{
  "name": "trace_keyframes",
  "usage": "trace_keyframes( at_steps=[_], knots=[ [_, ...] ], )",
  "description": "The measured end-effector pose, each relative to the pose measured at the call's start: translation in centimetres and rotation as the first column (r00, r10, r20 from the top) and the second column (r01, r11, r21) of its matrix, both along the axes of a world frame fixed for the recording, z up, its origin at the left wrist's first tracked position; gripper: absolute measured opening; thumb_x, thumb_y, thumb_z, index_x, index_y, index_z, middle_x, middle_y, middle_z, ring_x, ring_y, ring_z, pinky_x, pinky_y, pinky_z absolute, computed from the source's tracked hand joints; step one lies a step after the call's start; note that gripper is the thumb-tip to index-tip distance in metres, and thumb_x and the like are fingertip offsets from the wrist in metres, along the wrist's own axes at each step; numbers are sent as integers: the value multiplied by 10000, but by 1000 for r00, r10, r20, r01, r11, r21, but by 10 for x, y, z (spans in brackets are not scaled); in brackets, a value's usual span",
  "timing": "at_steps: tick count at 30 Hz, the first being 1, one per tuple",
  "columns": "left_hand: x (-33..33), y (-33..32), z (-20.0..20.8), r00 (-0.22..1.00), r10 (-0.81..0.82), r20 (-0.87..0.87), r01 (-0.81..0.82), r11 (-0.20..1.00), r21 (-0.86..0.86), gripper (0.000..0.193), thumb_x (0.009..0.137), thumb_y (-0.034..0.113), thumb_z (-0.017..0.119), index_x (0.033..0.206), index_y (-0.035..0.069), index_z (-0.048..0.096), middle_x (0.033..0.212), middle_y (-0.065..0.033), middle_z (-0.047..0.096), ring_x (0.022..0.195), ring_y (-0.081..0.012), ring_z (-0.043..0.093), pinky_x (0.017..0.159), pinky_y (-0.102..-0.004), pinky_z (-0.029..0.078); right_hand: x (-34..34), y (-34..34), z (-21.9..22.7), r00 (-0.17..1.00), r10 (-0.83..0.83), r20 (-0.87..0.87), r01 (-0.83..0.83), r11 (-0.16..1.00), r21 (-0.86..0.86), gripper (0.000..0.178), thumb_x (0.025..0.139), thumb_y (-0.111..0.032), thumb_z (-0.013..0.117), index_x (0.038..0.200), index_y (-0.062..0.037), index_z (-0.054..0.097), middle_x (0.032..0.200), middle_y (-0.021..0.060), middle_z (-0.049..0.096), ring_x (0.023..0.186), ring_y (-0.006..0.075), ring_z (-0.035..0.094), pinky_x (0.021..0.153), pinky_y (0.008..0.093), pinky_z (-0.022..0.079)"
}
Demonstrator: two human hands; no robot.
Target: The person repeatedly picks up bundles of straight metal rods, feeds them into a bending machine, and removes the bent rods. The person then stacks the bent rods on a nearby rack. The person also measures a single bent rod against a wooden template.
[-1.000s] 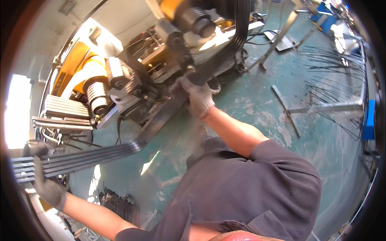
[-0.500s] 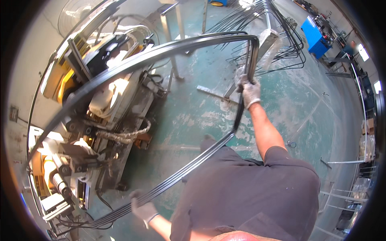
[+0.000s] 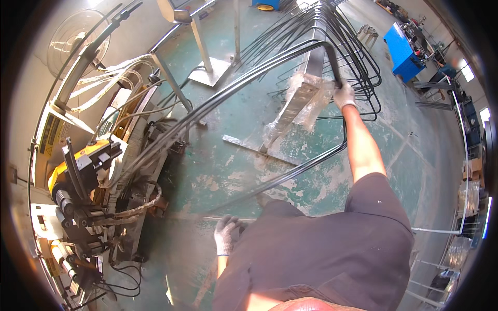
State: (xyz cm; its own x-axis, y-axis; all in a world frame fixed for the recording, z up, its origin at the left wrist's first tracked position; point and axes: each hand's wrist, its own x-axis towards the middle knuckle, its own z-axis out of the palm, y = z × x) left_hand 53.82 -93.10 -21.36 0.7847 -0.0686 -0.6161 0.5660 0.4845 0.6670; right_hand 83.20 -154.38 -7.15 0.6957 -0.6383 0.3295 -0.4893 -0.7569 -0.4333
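My right hand (image 3: pixel 344 97), in a pale work glove, grips a bundle of long, bent black metal tubes (image 3: pixel 249 78) close to their far right bend. The top run of the tubes stretches away to the left past the machine. Their lower run (image 3: pixel 311 159) slants down toward my body, its end blurred. The bundle is over a metal stand (image 3: pixel 314 63) whose upright is wrapped in clear plastic (image 3: pixel 306 98). More bent black tubes (image 3: pixel 369 78) hang on that stand. My left hand (image 3: pixel 226 236), also gloved, is near my waist, off the tubes, its fingers loosely apart.
A yellow and black machine (image 3: pixel 85 160) with cables and hoses stands along the left. Beyond it is a metal post on a flat base plate (image 3: pixel 211 71). The stand's foot bar (image 3: pixel 259 150) lies across the green floor. A blue cabinet (image 3: pixel 404 51) stands at the far right.
The tubes have moved right and away from me, over the stand, with my right hand on them. My left hand has let go of the lower run and come back toward my body.
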Motion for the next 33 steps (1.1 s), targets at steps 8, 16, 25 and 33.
trace_keyframes(
  at_steps=[8, 16, 25, 33],
  knots=[
    [65, 4, 34, 961, 271, -59, -227, 890, 396, 349, 934, -16, 605, 1283, -31, 601, 1057, -171, 730, 832, -253, 730, 731, -355, 630, 105, -118, 57, 954, -97, -283, 59, 988, -140, 365, 1035, -213, 482, 1324, -50, 635, 1272, 252, 708, 1204, 469, 671, 1049, 528, 535],
    [25, -10, 54, 949, 300, -92, -212, 829, 517, 384, 947, 20, 642, 1321, -57, 608, 1087, -186, 732, 917, -272, 740, 813, -372, 627, 163, -123, 78, 917, -282, -281, 176, 921, -348, 417, 1000, -342, 576, 1281, -52, 680, 1373, 240, 646, 1221, 394, 682, 934, 546, 596],
    [-112, 19, 42, 923, 361, -136, -141, 644, 752, 441, 910, 187, 709, 1310, 3, 673, 1134, -134, 758, 997, -207, 725, 892, -323, 576, -59, 3, -310, 865, 313, -392, -239, 944, 227, 446, 944, -319, 719, 1261, -6, 701, 1253, 209, 724, 1132, 354, 699, 1006, 463, 552],
    [-298, 87, 24, 797, 602, -38, -424, 604, 675, 449, 908, 186, 676, 1312, -9, 667, 1219, -182, 747, 1132, -248, 712, 1008, -361, 539, -194, 385, -304, 160, 943, -292, -655, 323, 683, 281, 880, -195, 791, 1082, -4, 755, 980, 128, 785, 885, 219, 726, 813, 368, 591]
  ],
)
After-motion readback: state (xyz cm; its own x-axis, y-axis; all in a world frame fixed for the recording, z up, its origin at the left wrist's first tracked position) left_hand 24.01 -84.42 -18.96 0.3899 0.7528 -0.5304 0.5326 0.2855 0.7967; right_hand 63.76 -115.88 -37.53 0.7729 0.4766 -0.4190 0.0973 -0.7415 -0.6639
